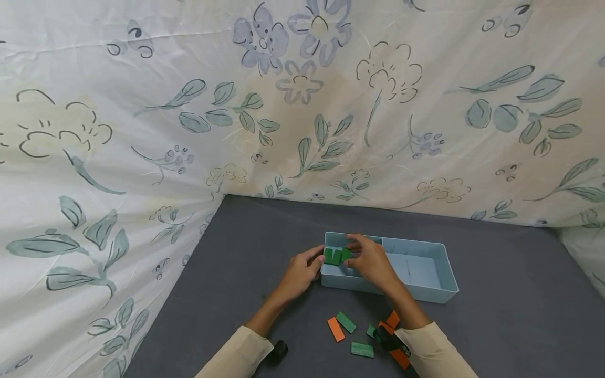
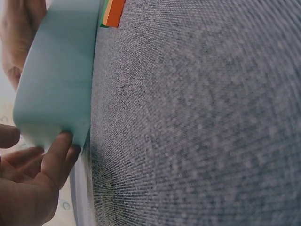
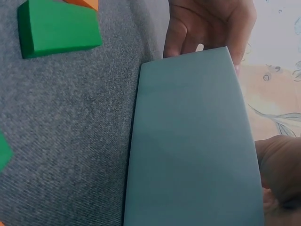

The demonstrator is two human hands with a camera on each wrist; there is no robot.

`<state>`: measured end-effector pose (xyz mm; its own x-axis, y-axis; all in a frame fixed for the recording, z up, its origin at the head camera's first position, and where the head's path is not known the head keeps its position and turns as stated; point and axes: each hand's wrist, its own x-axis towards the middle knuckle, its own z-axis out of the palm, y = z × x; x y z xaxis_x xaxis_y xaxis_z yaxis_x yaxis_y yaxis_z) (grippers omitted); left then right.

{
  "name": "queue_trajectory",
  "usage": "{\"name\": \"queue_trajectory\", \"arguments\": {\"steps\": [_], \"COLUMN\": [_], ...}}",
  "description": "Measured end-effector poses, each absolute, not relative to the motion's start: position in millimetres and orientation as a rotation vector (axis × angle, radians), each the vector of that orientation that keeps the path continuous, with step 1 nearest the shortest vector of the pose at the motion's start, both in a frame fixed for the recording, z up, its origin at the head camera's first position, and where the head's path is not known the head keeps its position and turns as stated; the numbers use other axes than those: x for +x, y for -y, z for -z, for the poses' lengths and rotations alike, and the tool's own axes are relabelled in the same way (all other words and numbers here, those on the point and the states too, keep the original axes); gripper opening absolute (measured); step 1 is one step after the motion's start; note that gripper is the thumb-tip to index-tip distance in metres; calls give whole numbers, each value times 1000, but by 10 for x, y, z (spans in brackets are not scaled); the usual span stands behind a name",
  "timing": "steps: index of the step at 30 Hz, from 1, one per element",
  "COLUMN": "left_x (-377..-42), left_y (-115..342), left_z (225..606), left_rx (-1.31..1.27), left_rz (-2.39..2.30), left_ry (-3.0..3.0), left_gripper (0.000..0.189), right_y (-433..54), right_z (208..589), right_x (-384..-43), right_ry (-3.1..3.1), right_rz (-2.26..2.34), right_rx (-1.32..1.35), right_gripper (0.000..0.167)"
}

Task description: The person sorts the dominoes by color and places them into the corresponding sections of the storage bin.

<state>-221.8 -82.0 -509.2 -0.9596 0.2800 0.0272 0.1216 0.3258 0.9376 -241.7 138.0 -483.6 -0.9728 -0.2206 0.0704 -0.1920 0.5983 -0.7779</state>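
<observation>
A light blue divided box (image 1: 425,266) stands on the dark cloth. My left hand (image 1: 300,268) touches its left end; in the left wrist view, extended fingers (image 2: 59,153) rest against the outer end wall, with the thumb near the rim. My right hand (image 1: 371,262) reaches over the front wall into the left compartment and pinches a green block (image 1: 346,254) between thumb and fingers. Left of it, two green blocks (image 1: 336,256) lean side by side inside. In the right wrist view the box wall (image 3: 193,141) hides the pinched block.
In front of the box lie loose blocks: an orange one (image 1: 336,329), green ones (image 1: 362,350) and several orange ones (image 1: 399,358) partly under the right wrist. A divider (image 1: 382,248) splits the box. Flowered fabric (image 1: 302,131) hangs behind and at the left.
</observation>
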Motion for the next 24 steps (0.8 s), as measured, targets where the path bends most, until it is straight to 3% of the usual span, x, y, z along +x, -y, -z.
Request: {"name": "queue_trajectory", "arguments": {"steps": [24], "left_x": [-2192], "left_y": [810], "left_z": [5068], "left_rx": [371], "left_rz": [-1732], "left_ry": [-2438], "left_gripper": [47], "right_y": [-1407], "right_z": [4836], "right_x": [-2399], "right_ry": [-2750], "right_rz": [1449], "right_rx": [-393], "right_gripper": [61]}}
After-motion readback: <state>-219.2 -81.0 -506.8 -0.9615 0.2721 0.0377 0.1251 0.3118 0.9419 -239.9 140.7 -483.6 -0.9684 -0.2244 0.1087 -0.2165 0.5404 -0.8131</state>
